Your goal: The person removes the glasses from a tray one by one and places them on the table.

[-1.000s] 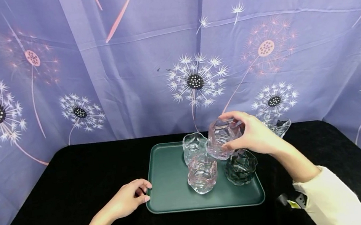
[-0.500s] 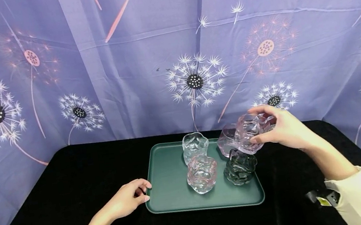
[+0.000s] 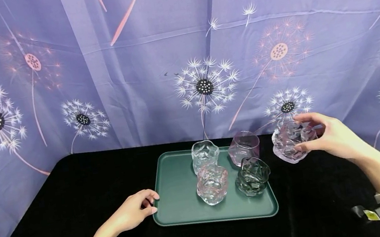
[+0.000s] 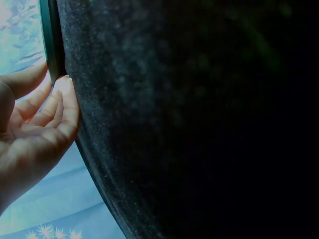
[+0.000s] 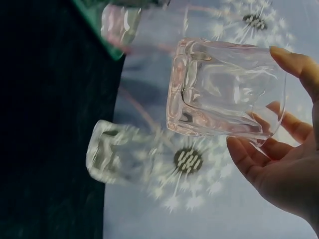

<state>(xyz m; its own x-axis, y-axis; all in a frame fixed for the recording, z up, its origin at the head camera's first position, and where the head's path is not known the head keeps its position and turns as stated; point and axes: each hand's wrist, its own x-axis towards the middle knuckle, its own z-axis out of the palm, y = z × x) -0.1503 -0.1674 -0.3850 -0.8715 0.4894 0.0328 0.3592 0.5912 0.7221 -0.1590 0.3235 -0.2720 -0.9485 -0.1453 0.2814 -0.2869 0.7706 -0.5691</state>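
My right hand grips a faceted, pale pink drinking glass in the air, to the right of the tray. The right wrist view shows thumb and fingers round the rim of this glass, which is tilted sideways there. My left hand pinches the left edge of a dark green tray. On the tray stand a clear glass, a pink glass, a purple-tinted glass and a dark grey glass. Left of the tray rim, the left hand's underside is hidden in the head view.
Another clear glass stands near the table's back edge in the right wrist view; the held glass mostly hides it in the head view. Black cloth covers the table, and a purple dandelion-print curtain hangs behind.
My right hand has carried the pink glass rightwards, from above the tray to beyond its right side, uncovering the purple-tinted glass. The left hand stays at the tray's edge.
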